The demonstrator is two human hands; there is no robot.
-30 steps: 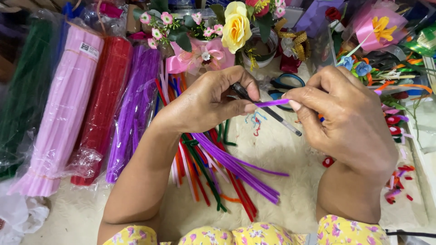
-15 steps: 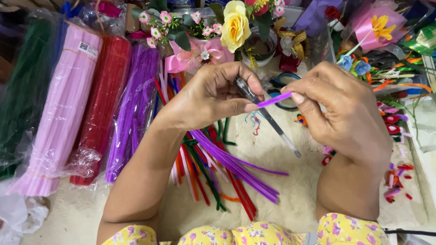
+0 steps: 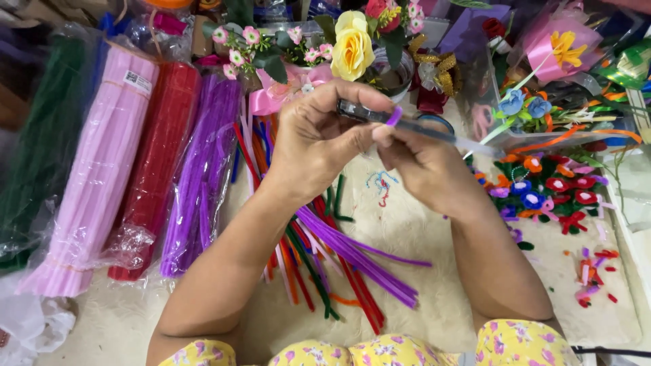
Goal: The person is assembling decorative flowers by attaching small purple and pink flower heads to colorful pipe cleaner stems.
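Both hands are meeting just above the loose purple pipe cleaners (image 3: 359, 254) lying fanned on the cream fleece mat (image 3: 413, 230). Left hand (image 3: 319, 139) is closing thumb and fingers around the dark end of a pen-like rod (image 3: 407, 125); right hand (image 3: 427, 169) is pinching a short purple pipe cleaner piece (image 3: 394, 116) against that rod, fingers nearly fully curled (only the bent purple tip is showing, so I can't tell how many turns are on). Risk as I'm judging it: the grip on the piece is looking tiny, so the fuzzy wire may be springing back and unwinding, or slipping along the smooth barrel. Rod's clear far end is pointing away from the purple pile toward the small blue flowers (image 3: 525, 105), near enough that a swing could be knocking them. Cut wire tip near the fingertips could be pricking too
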